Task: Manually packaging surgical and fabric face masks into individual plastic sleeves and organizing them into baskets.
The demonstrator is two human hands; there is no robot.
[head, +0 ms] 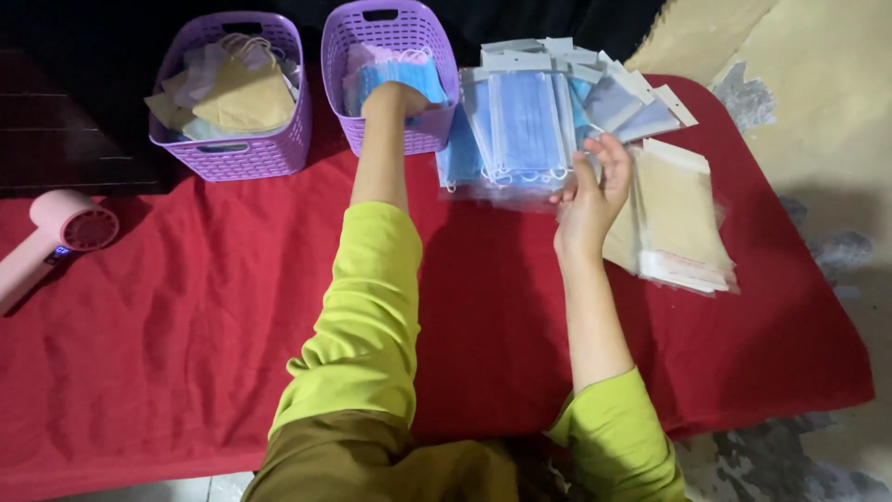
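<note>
We find the left hand (395, 98) reaching into the right-hand purple basket (390, 37), its fingers closed on a blue face mask (409, 76) lying at the top of the basket's contents. The mask is soft, pleated fabric with thin white ear loops. The basket is moulded plastic with slotted walls and a handle cut-out at the rim.

The right hand (590, 191) hovers with fingers spread and slightly curled at the edge of a fanned row of clear sleeves holding blue masks (520, 125); we cannot tell whether the fingertips touch them. Each sleeve is flat and glossy, with a white header strip along its top. Just right lies a stack of tan-filled sleeves (678, 214).

A second purple basket (232, 153) to the left holds tan and pale masks. A pink handheld fan (65, 228) lies far left. All rest on a red cloth (186, 325), wrinkled and matte, over a worn, patchy floor (827, 112).
</note>
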